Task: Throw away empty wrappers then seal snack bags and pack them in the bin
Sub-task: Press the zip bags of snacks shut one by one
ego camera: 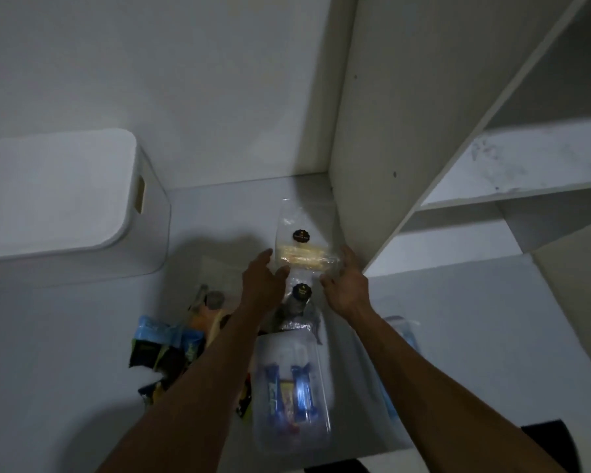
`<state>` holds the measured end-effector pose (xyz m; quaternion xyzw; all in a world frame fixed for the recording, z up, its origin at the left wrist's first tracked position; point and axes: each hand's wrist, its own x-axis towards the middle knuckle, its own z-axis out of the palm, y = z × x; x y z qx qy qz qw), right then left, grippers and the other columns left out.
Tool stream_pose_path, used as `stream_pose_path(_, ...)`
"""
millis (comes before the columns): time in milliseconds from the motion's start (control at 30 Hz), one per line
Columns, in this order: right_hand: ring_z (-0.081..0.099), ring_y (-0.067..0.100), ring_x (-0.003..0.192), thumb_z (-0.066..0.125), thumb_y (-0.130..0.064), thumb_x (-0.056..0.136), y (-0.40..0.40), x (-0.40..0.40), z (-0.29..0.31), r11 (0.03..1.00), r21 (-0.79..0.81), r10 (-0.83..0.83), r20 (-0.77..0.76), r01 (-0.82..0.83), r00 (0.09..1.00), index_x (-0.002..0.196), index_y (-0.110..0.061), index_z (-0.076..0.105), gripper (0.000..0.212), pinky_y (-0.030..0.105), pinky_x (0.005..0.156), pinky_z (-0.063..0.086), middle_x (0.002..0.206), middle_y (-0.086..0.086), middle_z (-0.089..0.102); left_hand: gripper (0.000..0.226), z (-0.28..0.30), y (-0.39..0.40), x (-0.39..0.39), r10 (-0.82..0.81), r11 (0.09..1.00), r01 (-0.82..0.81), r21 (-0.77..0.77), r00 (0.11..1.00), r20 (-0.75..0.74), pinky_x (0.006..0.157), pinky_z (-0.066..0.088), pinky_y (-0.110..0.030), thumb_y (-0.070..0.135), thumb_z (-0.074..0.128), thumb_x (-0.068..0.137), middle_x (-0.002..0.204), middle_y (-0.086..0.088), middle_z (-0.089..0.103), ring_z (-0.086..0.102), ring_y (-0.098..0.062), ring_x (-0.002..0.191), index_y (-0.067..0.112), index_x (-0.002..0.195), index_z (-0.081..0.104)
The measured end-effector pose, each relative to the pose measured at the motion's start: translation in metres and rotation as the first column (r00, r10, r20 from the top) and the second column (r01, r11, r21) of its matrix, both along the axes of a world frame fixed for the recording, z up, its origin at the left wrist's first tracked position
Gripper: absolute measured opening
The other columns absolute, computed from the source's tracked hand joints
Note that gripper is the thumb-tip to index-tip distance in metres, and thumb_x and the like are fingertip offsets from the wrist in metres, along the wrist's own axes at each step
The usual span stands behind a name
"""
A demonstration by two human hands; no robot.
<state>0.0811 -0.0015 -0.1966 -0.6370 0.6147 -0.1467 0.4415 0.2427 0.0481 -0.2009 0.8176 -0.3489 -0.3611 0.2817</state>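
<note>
- Clear plastic snack bag [297,233], pale yellow contents low inside, dark round sticker on its face; it is at the back of the white surface [82,336], near the shelf upright [372,131].
- Handling, as a guess: light, limp, slick film; contents look brittle. Best taken at the empty upper film or the side edges, not squeezed across the filling.
- Left hand [265,285]: fingers loosely spread, thumb at the bag's lower left edge; touching, not clamped.
- Right hand [347,285]: fingers curled at the bag's lower right corner; whether it pinches the film, cannot tell.
- A second clear bag [299,298] with a like sticker lies just nearer, between the wrists.
- Nearer again, a clear bin [321,387] with blue-wrapped bars [302,387] inside.
- Left of the bin, a heap of coloured wrappers and packets [171,346].
- Far left, a white lidded box [65,199].
- Picture dim and blurred; bag opening not readable.
</note>
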Motion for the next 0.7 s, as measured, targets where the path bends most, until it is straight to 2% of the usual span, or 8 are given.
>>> stream_pose_path(67,0.053,0.031,0.124,0.064,-0.009,0.092,-0.006,0.003,-0.006,1.0,0.001,-0.021,0.024,0.02,0.999,0.154,-0.016,0.019,0.077,0.032,0.101,0.042,0.143,0.013,0.049,0.056,-0.009,-0.01,0.001,-0.011,1.0,0.012,-0.008,1.0,0.019,0.102,0.046,-0.042,0.031,0.065,0.09,0.134,-0.013,0.058,0.059,-0.03,0.117,0.012,0.14,0.048)
stream_pose_path(133,0.057,0.028,0.118,0.065,-0.009,0.091,-0.009,0.006,-0.01,0.997,-0.012,-0.082,0.061,0.082,0.995,0.153,-0.016,0.022,0.076,0.033,0.1,0.044,0.134,0.013,0.055,0.049,-0.01,-0.015,0.001,0.002,0.999,-0.001,-0.039,1.0,0.026,0.099,0.047,-0.036,0.026,0.067,0.088,0.121,-0.012,0.066,0.064,-0.027,0.107,0.011,0.133,0.054)
stream_pose_path(233,0.063,0.022,0.097,0.064,-0.01,0.09,-0.008,0.005,-0.014,0.983,-0.046,-0.171,0.105,0.177,0.98,0.149,-0.016,0.034,0.067,0.026,0.088,0.046,0.104,0.006,0.066,0.036,-0.005,-0.011,0.002,0.052,0.995,-0.05,-0.084,0.998,0.026,0.091,0.047,-0.029,0.021,0.069,0.088,0.102,-0.009,0.071,0.066,-0.022,0.096,0.009,0.121,0.064)
stream_pose_path(300,0.063,0.018,0.088,0.066,-0.011,0.09,-0.007,0.003,-0.009,0.973,-0.061,-0.211,0.138,0.22,0.968,0.138,-0.014,0.049,0.051,0.016,0.083,0.046,0.091,0.001,0.067,0.027,0.003,-0.005,0.003,0.075,0.99,-0.073,-0.118,0.997,0.014,0.085,0.047,-0.027,0.021,0.069,0.088,0.096,-0.008,0.072,0.065,-0.02,0.09,0.01,0.112,0.069)
stream_pose_path(367,0.06,0.014,0.08,0.07,-0.013,0.089,-0.006,0.001,0.0,0.974,-0.081,-0.2,0.142,0.213,0.969,0.115,-0.013,0.064,0.028,0.001,0.068,0.04,0.084,-0.002,0.065,0.017,0.011,0.002,0.006,0.085,0.983,-0.082,-0.164,0.996,0.007,0.077,0.047,-0.022,0.023,0.07,0.087,0.089,-0.004,0.074,0.065,-0.014,0.082,0.012,0.099,0.074)
stream_pose_path(400,0.06,0.013,0.078,0.072,-0.014,0.088,-0.006,0.001,0.004,0.976,-0.089,-0.183,0.158,0.198,0.97,0.105,-0.013,0.068,0.018,0.0,0.064,0.039,0.081,-0.002,0.065,0.013,0.015,0.006,0.007,0.086,0.978,-0.084,-0.19,0.996,0.002,0.072,0.046,-0.02,0.024,0.07,0.086,0.085,-0.002,0.074,0.066,-0.012,0.078,0.014,0.094,0.076)
stream_pose_path(500,0.059,0.011,0.073,0.075,-0.014,0.085,-0.006,-0.002,0.02,0.984,-0.067,-0.144,0.253,0.165,0.957,0.095,-0.016,0.071,0.011,0.002,0.064,0.042,0.074,-0.005,0.064,0.01,0.029,0.02,0.015,0.055,0.964,-0.048,-0.261,0.998,0.017,0.068,0.048,-0.018,0.025,0.069,0.087,0.08,0.003,0.074,0.068,-0.01,0.074,0.019,0.087,0.077)
stream_pose_path(700,0.057,0.009,0.071,0.073,-0.006,0.086,0.003,0.007,0.081,0.997,-0.043,-0.036,0.407,0.058,0.913,0.102,-0.014,0.07,0.017,0.021,0.075,0.051,0.073,0.0,0.057,0.01,0.073,0.058,0.037,-0.011,0.909,0.0,-0.417,1.0,-0.023,0.069,0.056,-0.027,0.019,0.07,0.088,0.079,0.003,0.075,0.07,-0.01,0.073,0.014,0.09,0.077)
